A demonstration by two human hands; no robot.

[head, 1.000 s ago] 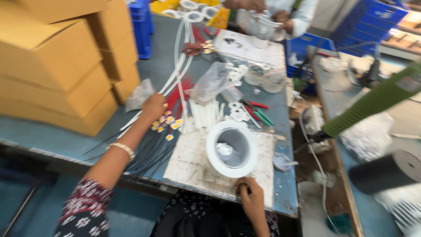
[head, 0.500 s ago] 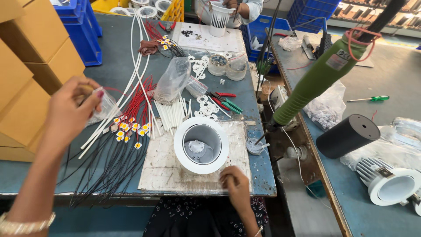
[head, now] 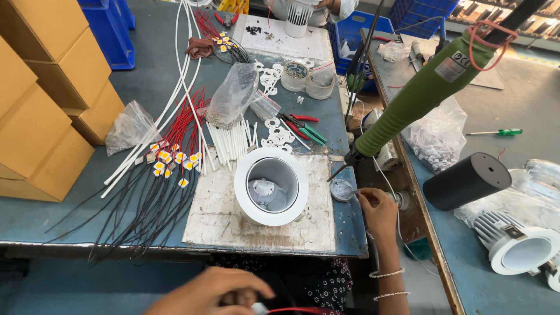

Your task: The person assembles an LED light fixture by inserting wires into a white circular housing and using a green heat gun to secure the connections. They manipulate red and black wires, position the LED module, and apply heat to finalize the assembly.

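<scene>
My left hand (head: 210,294) is low at the front edge, fingers closed around a red wire (head: 289,310) with a small white piece at its end. My right hand (head: 379,213) is at the table's right edge, its fingertips at a small round grey dish (head: 341,189). I cannot tell whether they grip anything. Between the hands, a white round lamp housing (head: 271,186) stands open end up on a worn white board (head: 219,219). A fan of red and black wires with small yellow chips (head: 166,166) lies to the left of the board.
A green powered screwdriver (head: 420,96) hangs over the right edge, tip near the dish. Cardboard boxes (head: 41,116) are stacked at left. White tubes (head: 233,140), plastic bags (head: 233,96) and pliers (head: 303,128) lie behind the housing. A black cylinder (head: 466,181) and finned lamp (head: 519,248) sit right. Another person (head: 303,9) works opposite.
My left hand has come back from the wire pile to the front edge with a red wire. My right hand has moved right from the board's front edge to the dish.
</scene>
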